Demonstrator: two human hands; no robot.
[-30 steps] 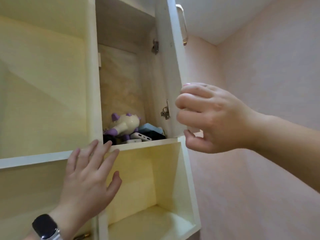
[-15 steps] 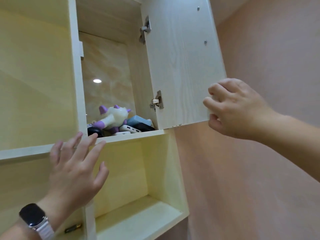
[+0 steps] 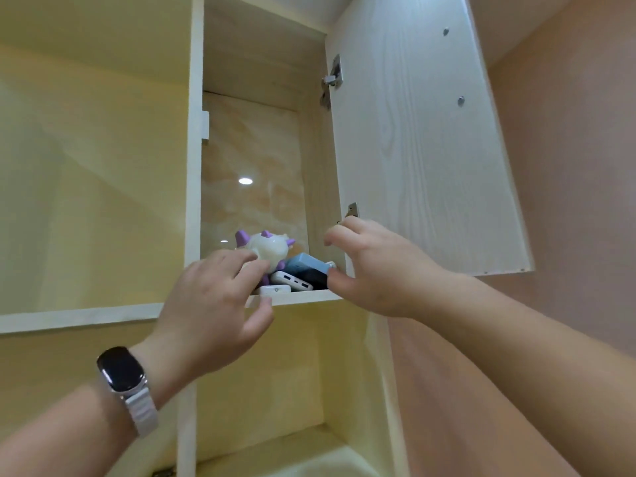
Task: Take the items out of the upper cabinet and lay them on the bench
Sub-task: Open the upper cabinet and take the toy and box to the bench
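The upper cabinet stands open, its door swung out to the right. On its shelf lie a white toy with purple horns, a blue power bank, a white power bank and a small white item at the front lip. My left hand, with a watch on the wrist, reaches up with fingers spread; its fingertips are at the toy's base. My right hand is at the shelf's right end, fingers curled apart, thumb beside the blue power bank. Neither hand holds anything.
An open cubby sits below the shelf. Closed pale yellow cabinet panels fill the left. A pink wall runs along the right, close behind the open door.
The door swung fully open and my right hand let go of its edge, moving left to the shelf. My left hand rose from the lower panel to the toy.
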